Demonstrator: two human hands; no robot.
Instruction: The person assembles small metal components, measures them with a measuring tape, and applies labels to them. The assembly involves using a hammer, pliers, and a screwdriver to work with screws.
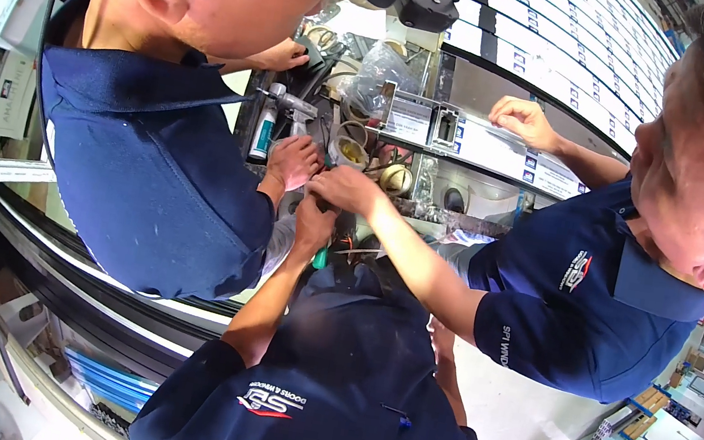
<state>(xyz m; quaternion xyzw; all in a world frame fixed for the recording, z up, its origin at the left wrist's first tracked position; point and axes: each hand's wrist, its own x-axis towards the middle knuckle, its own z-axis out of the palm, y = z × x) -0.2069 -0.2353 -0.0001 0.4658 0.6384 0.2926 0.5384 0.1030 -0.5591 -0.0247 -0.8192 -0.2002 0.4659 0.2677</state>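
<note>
My left hand (pixel 312 225) is raised at the edge of a crowded bench, its fingers closed around something small and dark that I cannot make out. A co-worker's hand (pixel 348 189) from the right touches the same spot. Just below my fingers a green handle (pixel 320 257) shows; whether I hold it is unclear. My right hand (pixel 441 337) is low beside my body, partly covered by the co-worker's forearm, so its fingers are hidden. Another co-worker's hand (pixel 295 161) rests on the bench beside my left hand.
Around the hands lie tape rolls (pixel 395 179), a teal-and-white bottle (pixel 264 131), a silver metal tool (pixel 291 102) and a clear plastic bag (pixel 383 79). Behind is a labelled metal profile (pixel 484 140). Co-workers stand close at left (pixel 150 160) and right (pixel 580 293).
</note>
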